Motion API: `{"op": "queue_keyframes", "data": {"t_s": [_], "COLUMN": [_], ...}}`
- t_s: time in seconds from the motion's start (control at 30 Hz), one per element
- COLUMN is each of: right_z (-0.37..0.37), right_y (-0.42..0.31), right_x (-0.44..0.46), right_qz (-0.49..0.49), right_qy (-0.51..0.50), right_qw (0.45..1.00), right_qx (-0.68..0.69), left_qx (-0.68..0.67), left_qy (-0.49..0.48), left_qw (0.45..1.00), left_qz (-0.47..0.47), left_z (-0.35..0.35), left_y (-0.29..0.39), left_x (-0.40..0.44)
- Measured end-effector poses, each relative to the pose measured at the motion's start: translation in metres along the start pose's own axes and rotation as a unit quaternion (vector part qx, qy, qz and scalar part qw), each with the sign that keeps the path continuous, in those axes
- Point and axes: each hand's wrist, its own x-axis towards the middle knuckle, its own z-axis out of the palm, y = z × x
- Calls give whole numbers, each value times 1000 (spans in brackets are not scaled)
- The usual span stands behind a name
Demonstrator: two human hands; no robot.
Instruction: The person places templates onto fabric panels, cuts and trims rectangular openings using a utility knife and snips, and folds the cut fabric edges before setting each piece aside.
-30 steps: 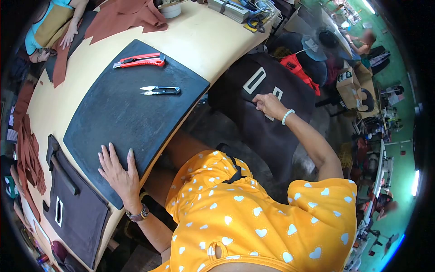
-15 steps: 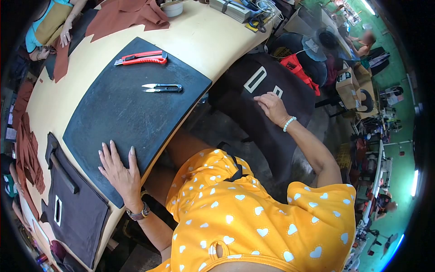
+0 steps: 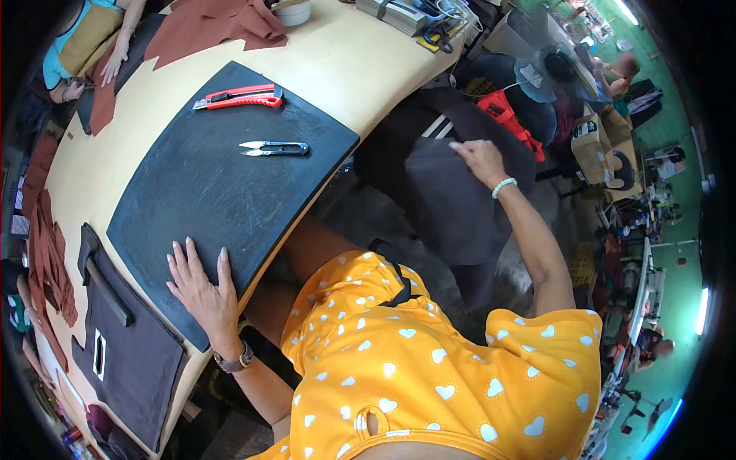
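My left hand (image 3: 205, 295) lies flat with fingers spread on the near left part of the dark cutting mat (image 3: 207, 184). At the right, my right hand (image 3: 481, 162) pinches the upper edge of a dark brown leather piece (image 3: 452, 203), which is lifted and folded over the pile beneath. A pale-edged slot (image 3: 438, 126) shows just beyond the fold. On the mat lie a red utility knife (image 3: 239, 97) and, nearer, small thread snips (image 3: 274, 148); neither is touched.
Another dark leather piece (image 3: 134, 368) with a hammer (image 3: 107, 291) on it lies at the table's left. Reddish-brown leather (image 3: 218, 31) covers the far edge, near another person's hands (image 3: 115, 61). Cardboard boxes (image 3: 592, 146) stand at the right.
My right hand has closed on the dark leather's edge and moved slightly right and up, folding the piece over. The smaller pale-edged opening is now hidden. My left hand stays put.
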Motion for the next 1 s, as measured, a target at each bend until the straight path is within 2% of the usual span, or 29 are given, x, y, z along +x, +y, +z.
{"op": "queue_keyframes", "data": {"t_s": [0.03, 0.07, 0.1, 0.17, 0.2, 0.27, 0.3, 0.37, 0.4, 0.5, 0.53, 0.57, 0.6, 0.63, 0.67, 0.7, 0.73, 0.77, 0.83, 0.9, 0.97, 1.0], "right_z": [-14, -15, -18, -46, -54, -71, -77, -89, -104, -107, -108, -108, -105, -101, -96, -87, -77, -66, -47, -42, -47, -47], "right_y": [-2, 16, 32, 53, 71, 90, 91, 104, 63, 15, -23, -69, -112, -150, -178, -206, -231, -257, -295, -318, -334, -342], "right_x": [0, 8, 17, 28, 34, 40, 44, 50, 37, 26, 13, -3, -18, -31, -40, -47, -55, -62, -78, -90, -101, -104], "right_qz": [54, 69, 87, 171, 161, 232, 215, 227, 204, 63, 6, -53, -159, -265, -350, -432, -455, -481, -480, -476, -508, -538], "right_qy": [37, 110, 194, 281, 353, 459, 538, 525, 509, 447, 397, 343, 333, 320, 257, 255, 242, 235, 226, 179, 141, 119], "right_qw": [998, 991, 976, 938, 911, 829, 755, 622, 627, 825, 863, 893, 894, 881, 871, 836, 838, 808, 781, 759, 740, 714], "right_qx": [9, 12, 47, 110, 139, 221, 308, 535, 554, 339, 312, 285, 256, 225, 232, 222, 179, 245, 330, 406, 417, 433], "left_qx": [0, -1, -2, -2, -3, -5, -6, -9, -11, -33, -40, -111, -181, -245, -332, -398, -459, -524, -668, -766, -732, -751], "left_qy": [0, 2, 4, 3, 0, -1, 0, 2, 3, 2, 0, -3, -6, -31, -57, -91, -126, -151, -210, -90, -68, -84], "left_qw": [1000, 1000, 1000, 1000, 1000, 1000, 1000, 1000, 1000, 999, 999, 994, 982, 966, 934, 896, 855, 816, 714, 633, 672, 650], "left_qz": [0, -1, -1, -2, -3, -3, -2, -2, -3, -12, -18, 15, 48, 72, 115, 173, 206, 190, 24, -64, -88, -83], "left_z": [0, 0, 1, -1, -2, -2, -2, -1, -1, -5, -9, -17, -27, -39, -47, -45, -44, -41, -28, -41, -31, -31], "left_y": [0, -1, 0, 0, 0, 1, 1, 0, 0, 6, 11, 19, 31, 48, 64, 74, 83, 88, 85, 81, 55, 44], "left_x": [0, 0, 0, -1, -1, 0, 0, 0, 0, 0, 0, 0, -1, -4, -8, -12, -16, -21, -30, -22, -22, -23]}}
